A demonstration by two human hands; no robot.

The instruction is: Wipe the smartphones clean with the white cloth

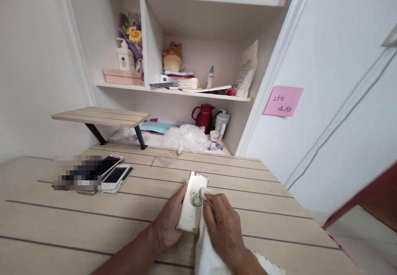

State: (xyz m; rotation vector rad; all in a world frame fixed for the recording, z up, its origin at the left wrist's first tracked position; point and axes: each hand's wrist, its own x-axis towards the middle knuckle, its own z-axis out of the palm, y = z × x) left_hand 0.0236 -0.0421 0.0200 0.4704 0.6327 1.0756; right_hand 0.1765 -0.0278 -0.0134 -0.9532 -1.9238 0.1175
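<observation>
My left hand [170,219] is closed around the left side of a smartphone [190,215], held above the table with its pale back towards me. A round ring holder with a cartoon animal shape [195,198] sits on that back. Pinched in my right hand [225,225] is a white cloth [207,252], its bunched tip touching the phone's right side beside the ring holder. The rest of the cloth hangs down under my right hand to the bottom edge of the view. My right fingertips are partly hidden by the cloth.
Several phones [116,175] lie at the left of the wooden table [149,213], partly blurred out. A small raised shelf [102,115] stands behind them. Near the back edge are a small bottle [180,149], a clear plastic bag [167,158] and crumpled white plastic [186,137]. A red jug [204,118] stands behind.
</observation>
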